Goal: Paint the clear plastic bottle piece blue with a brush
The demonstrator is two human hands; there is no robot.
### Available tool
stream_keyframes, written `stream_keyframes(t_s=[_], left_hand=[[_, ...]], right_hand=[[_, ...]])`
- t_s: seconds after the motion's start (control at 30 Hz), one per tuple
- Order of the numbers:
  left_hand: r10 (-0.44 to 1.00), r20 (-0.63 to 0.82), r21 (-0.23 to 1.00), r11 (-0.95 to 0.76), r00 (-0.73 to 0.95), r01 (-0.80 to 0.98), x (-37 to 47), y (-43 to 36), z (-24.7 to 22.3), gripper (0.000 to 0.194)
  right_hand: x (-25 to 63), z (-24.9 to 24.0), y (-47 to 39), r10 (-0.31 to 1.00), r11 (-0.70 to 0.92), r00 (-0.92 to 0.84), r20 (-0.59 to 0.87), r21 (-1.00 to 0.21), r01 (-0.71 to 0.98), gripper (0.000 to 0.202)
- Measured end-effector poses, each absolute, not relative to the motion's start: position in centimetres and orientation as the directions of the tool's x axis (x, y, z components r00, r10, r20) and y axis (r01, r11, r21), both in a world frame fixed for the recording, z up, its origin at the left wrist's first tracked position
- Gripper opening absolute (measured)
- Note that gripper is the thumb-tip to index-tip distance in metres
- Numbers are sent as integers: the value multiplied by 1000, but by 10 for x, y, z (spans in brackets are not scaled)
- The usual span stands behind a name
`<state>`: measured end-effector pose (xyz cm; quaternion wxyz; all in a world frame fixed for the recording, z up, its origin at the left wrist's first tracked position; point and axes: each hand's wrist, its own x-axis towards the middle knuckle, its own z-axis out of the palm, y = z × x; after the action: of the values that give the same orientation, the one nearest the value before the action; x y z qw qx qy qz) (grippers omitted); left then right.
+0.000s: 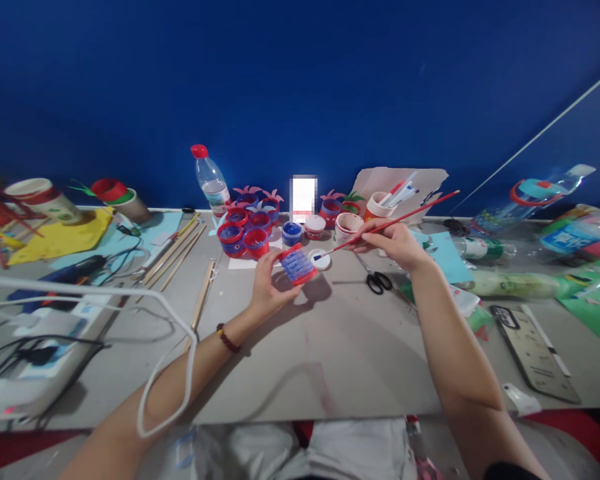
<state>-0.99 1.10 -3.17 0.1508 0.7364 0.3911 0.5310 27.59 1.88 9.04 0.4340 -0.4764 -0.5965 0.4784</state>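
Observation:
My left hand [273, 285] holds a small paper cup [299, 265] tipped on its side, painted blue with red at its rims. In my right hand [394, 244] is a thin red paintbrush [405, 217], gripped near its lower part. Its dark tip is close to the cup's right side, over a small white lid [321, 261]; whether it touches either, I cannot tell. Just behind are an open jar of blue paint [292, 231] and a closed white-topped jar [315, 227]. Several red and blue painted cups [231, 237] stand beyond my left hand.
Black-handled scissors [379, 283] lie below my right hand. A paint-stained cup [349, 225] stands behind it. At left are wooden sticks [173, 257], a power strip [55, 340] and a white cable [190, 320] looping before my forearm. A phone [533, 353] and plastic bottles [485, 249] lie right.

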Motion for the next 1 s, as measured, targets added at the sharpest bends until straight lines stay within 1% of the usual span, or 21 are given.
stream_keyframes(t_s=[0.13,0.23,0.3,0.37,0.43,0.5,0.53,0.6,0.67,0.8,0.9,1.0], left_hand=[[761,633,664,-627,142,407,-8,8,-29,69],[780,612,704,-612,131,360,-7,7,-29,70],[788,599,728,-610,143,314,-7,6,-31,71],[784,596,737,-619,172,271,-7,6,-33,73],[765,612,726,-644,202,242,-8,7,-36,75],[741,634,705,-671,219,229,-9,8,-39,77],[731,644,695,-682,226,225,-10,9,-40,78],[717,657,683,-697,233,217,-11,10,-43,79],[711,661,679,-703,241,212,-12,10,-44,82],[707,652,674,-706,274,216,-12,12,-44,83],[688,668,650,-725,283,228,-12,12,-44,82],[689,665,633,-725,287,272,-12,13,-43,89]], right_hand=[[277,81,21,979,133,-164,121,-989,61,30],[273,76,22,958,252,-137,251,-968,-14,24],[268,74,21,935,322,-153,319,-947,-3,23],[261,75,19,912,370,-223,344,-925,85,24],[254,76,16,881,423,-324,344,-880,217,36],[246,78,12,848,475,-420,323,-816,331,55],[242,79,9,834,490,-462,301,-789,371,63],[237,79,5,812,505,-526,254,-758,413,72],[233,79,3,796,507,-565,219,-751,423,73],[231,77,3,799,482,-577,169,-753,447,67],[231,78,3,806,490,-566,172,-732,474,61],[231,79,0,802,515,-571,177,-689,510,61]])
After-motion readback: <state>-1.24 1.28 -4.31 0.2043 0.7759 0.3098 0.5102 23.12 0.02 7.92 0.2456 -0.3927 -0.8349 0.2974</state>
